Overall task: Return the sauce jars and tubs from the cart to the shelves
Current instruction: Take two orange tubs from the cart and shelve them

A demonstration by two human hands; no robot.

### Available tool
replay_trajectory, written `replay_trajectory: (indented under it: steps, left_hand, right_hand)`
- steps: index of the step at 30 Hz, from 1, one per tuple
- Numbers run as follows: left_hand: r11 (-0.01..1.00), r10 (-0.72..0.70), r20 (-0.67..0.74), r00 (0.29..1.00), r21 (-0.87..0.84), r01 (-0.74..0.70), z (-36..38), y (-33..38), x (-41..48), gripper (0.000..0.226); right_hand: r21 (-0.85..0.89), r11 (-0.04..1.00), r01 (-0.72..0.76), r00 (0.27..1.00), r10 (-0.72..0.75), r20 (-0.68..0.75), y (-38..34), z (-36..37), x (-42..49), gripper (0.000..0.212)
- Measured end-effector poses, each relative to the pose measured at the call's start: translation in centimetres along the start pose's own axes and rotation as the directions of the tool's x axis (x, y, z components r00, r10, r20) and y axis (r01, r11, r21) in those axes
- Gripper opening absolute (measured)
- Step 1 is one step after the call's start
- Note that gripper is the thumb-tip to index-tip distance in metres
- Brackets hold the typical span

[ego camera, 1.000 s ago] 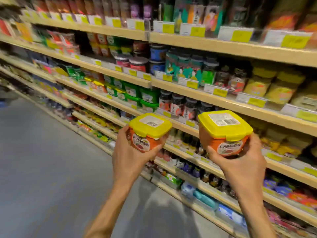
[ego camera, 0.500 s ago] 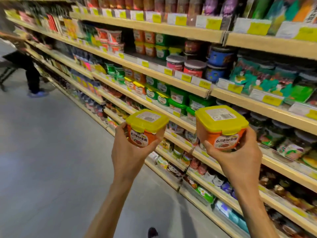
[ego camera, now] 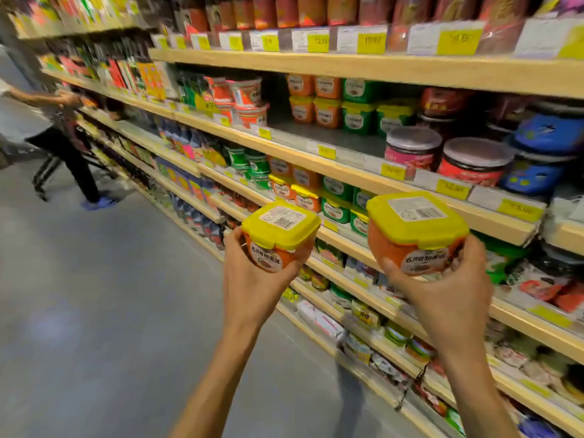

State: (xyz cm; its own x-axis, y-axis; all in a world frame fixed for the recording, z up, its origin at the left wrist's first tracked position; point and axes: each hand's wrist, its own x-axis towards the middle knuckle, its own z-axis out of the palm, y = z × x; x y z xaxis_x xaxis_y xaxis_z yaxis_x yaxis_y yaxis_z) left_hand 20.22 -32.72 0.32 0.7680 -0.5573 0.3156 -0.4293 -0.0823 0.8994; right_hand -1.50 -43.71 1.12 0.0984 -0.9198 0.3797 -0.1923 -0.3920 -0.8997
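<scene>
I hold two orange sauce tubs with yellow lids, one in each hand, in front of the shelves. My left hand grips the smaller-looking tub from below and behind. My right hand cups the other tub from underneath. Matching orange tubs with yellow lids stand on the middle shelf just behind and between the two held tubs. More orange tubs and green ones sit stacked on the shelf above. No cart is in view.
Wooden shelves run along the right, packed with jars, tubs and packets, with yellow price tags on the edges. A bare patch of shelf lies in front of the upper orange tubs. Another person stands at the shelves far left. Grey floor fills the left.
My view has travelled left along the aisle, bringing the orange and green tubs on the shelves close behind my hands. Both hands have kept their tubs. The other person has come into view.
</scene>
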Motion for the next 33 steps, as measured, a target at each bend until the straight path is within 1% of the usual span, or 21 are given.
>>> replay_trajectory:
  steps: [4, 8, 11, 14, 16, 20, 25, 29, 33]
  left_hand:
    - [1.000, -0.018, -0.014, 1.000, 0.017, 0.018, -0.5, -2.3, 5.7, 0.093]
    - [0.999, 0.029, 0.007, 1.000, 0.015, -0.029, -0.8, -4.1, 11.3, 0.094]
    - [0.999, 0.037, 0.019, 0.999, 0.015, -0.037, -1.0, -5.7, 15.8, 0.093]
    - [0.998, 0.054, 0.050, 0.997, 0.027, -0.055, -0.8, -7.3, 20.8, 0.092]
    - [0.999, 0.050, 0.077, 0.996, -0.008, -0.049, -0.6, -8.2, 24.4, 0.095]
    - [0.996, 0.090, 0.177, 0.980, -0.038, -0.085, -0.1, -9.4, 32.1, 0.101]
    - [0.984, 0.173, 0.247, 0.953, -0.079, -0.158, 1.9, -9.6, 40.2, 0.094]
    - [0.977, 0.194, 0.280, 0.940, -0.140, -0.160, 3.8, -9.3, 44.2, 0.092]
    - [0.967, 0.246, 0.262, 0.933, -0.135, -0.217, 6.0, -8.7, 46.8, 0.094]
  right_hand:
    - [0.011, 1.000, -0.016, 1.000, 0.016, 0.025, -0.4, 5.1, 2.9, 0.086]
    - [-0.030, 1.000, 0.007, 1.000, -0.007, 0.025, -1.0, 9.8, 5.3, 0.089]
    - [-0.043, 0.999, -0.009, 1.000, 0.010, 0.010, -1.3, 13.4, 6.7, 0.088]
    - [-0.096, 0.995, -0.041, 0.998, 0.037, -0.041, -1.6, 16.9, 8.4, 0.090]
    - [-0.120, 0.990, -0.074, 0.993, 0.062, -0.100, -2.1, 19.4, 9.7, 0.090]
    - [-0.164, 0.973, -0.164, 0.970, 0.129, -0.205, -3.6, 24.2, 12.7, 0.092]
    - [-0.198, 0.962, -0.187, 0.942, 0.118, -0.315, -4.7, 29.7, 15.8, 0.091]
    - [-0.220, 0.956, -0.195, 0.921, 0.101, -0.376, -5.0, 32.7, 18.5, 0.092]
    - [-0.263, 0.945, -0.194, 0.912, 0.075, -0.403, -4.6, 34.8, 21.8, 0.096]
